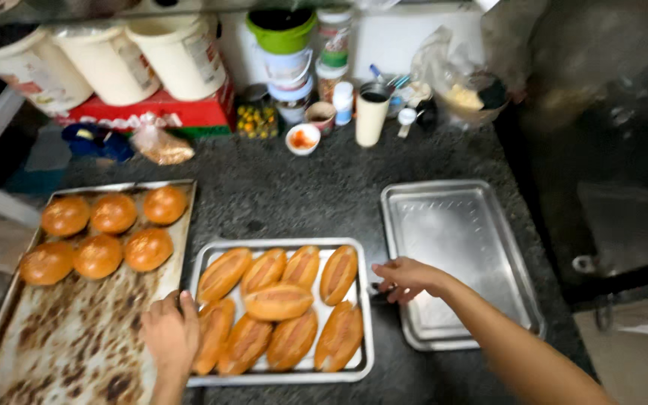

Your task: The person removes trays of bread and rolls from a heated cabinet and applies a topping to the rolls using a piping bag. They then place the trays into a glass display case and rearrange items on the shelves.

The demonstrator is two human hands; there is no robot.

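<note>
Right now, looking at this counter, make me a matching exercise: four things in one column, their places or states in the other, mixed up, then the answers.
Things:
1. round buns
2. long rolls
3. empty tray
4. small white bowl

Places or states:
A. bare metal, at the right, beside the right hand
B. at the back of the counter, with red sauce inside
C. piled on the middle tray, by the left hand
D. in two rows on the stained left tray

Pairs: 1-D, 2-C, 3-A, 4-B
</note>
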